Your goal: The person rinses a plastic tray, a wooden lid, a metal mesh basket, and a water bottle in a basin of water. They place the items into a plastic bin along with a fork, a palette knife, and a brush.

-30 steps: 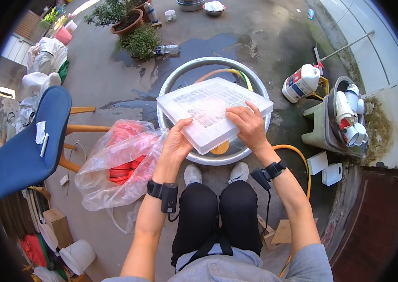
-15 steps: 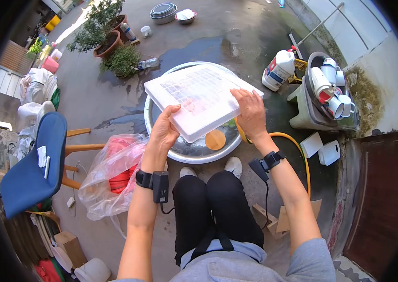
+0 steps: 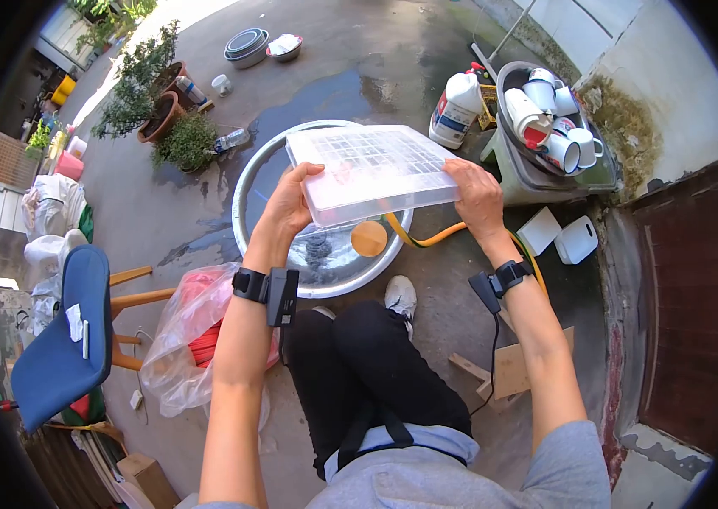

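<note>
A clear, shallow plastic compartment box with a grid of dividers is held up in front of me by both hands. My left hand grips its near left corner, thumb on top. Closed around the right end is my right hand, its fingers over the edge. Below the box, a large round metal basin stands on the ground with some water in it. A round, wood-coloured disc shows inside the basin, near its right side. The box hides part of the basin.
A yellow hose runs from the basin past my right arm. Beyond it are a white jug and a tub of mugs. On the left stand a blue chair, a plastic bag and potted plants.
The box has turned more level and shifted slightly right, still in both hands. My view has swung right, and one foot has stepped forward beside the basin.
</note>
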